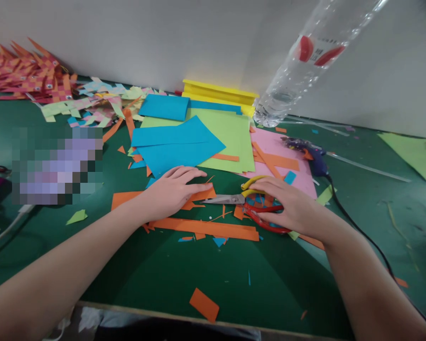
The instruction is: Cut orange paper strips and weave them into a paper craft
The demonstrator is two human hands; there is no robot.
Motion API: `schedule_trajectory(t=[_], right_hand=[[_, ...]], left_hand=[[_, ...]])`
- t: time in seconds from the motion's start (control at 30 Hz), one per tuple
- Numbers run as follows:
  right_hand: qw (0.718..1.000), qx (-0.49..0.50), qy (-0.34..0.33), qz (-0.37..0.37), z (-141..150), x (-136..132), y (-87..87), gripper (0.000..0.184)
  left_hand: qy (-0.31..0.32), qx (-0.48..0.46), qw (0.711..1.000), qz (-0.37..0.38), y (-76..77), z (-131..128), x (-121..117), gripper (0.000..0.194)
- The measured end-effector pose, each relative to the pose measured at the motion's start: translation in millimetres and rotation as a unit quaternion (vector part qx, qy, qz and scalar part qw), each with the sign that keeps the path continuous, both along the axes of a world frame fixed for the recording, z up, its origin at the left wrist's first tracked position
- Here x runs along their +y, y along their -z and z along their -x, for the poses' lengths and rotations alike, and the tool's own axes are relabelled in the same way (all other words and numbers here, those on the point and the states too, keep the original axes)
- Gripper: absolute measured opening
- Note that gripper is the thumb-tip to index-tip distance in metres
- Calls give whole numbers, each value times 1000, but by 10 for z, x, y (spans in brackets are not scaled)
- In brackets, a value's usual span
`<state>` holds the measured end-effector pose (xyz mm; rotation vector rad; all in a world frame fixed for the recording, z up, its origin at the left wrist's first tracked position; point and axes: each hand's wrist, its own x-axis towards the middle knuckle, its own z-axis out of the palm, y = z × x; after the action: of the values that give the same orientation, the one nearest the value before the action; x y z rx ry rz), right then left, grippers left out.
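Note:
My left hand (177, 187) lies over an orange paper piece (128, 200), fingers stretched out to the right and thumb along the paper; whether it pinches an edge is hidden. In my right hand (291, 201) are scissors (236, 199) with one yellow and one red handle. Their blades point left, nearly together, with the tip close below my left thumb. Just in front of both hands runs a long orange paper strip (209, 229). Small orange and blue scraps lie around the blades and under the scissor handles.
Blue paper (181, 142), green sheets (234, 137) and a pink sheet (301, 177) lie behind my hands. A glue gun (317, 160) trails its cord past my right arm. A clear plastic bottle (305, 66) stands at the back; a blurred-out purple object (62, 166) is left.

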<state>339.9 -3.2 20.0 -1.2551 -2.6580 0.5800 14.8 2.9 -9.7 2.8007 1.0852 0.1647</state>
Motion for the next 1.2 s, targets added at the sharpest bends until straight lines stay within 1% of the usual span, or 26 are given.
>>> schedule_trajectory(t=[0.13,0.27,0.47,0.6,0.67,0.73,0.8,0.83,0.9,1.0,1.2], right_hand=[[1000,6,8,5,-2,-13,10,39],[1000,2,2,10,11,-16,1,38],[1000,-1,14,-4,67,-41,-27,36],[1000,4,10,-15,89,-37,-15,38],[1000,4,10,-18,91,-29,-9,38],[1000,2,10,-19,89,-26,-8,37],[1000,-3,10,-16,87,-28,-13,37],[1000,-6,11,-14,86,-31,-17,37],[1000,-14,13,-10,87,-39,-28,38],[1000,-18,19,-6,93,-51,-45,39],[999,-16,31,0,103,-59,-51,38]], left_hand=[[1,-1,1000,-4,16,3,6,51],[0,2,1000,-6,8,8,-2,53],[-32,3,999,4,-18,-62,-70,56],[-49,-24,998,-13,37,-122,-105,58],[-61,-47,997,-8,52,-128,-100,58],[-69,-76,995,11,39,-110,-79,50],[-57,-102,993,20,4,-69,-47,37],[-43,-109,993,14,-17,-45,-30,32],[-17,-112,993,-16,-55,2,1,28],[-5,-108,993,-46,-74,45,32,30],[4,-60,998,-7,8,59,58,38]])
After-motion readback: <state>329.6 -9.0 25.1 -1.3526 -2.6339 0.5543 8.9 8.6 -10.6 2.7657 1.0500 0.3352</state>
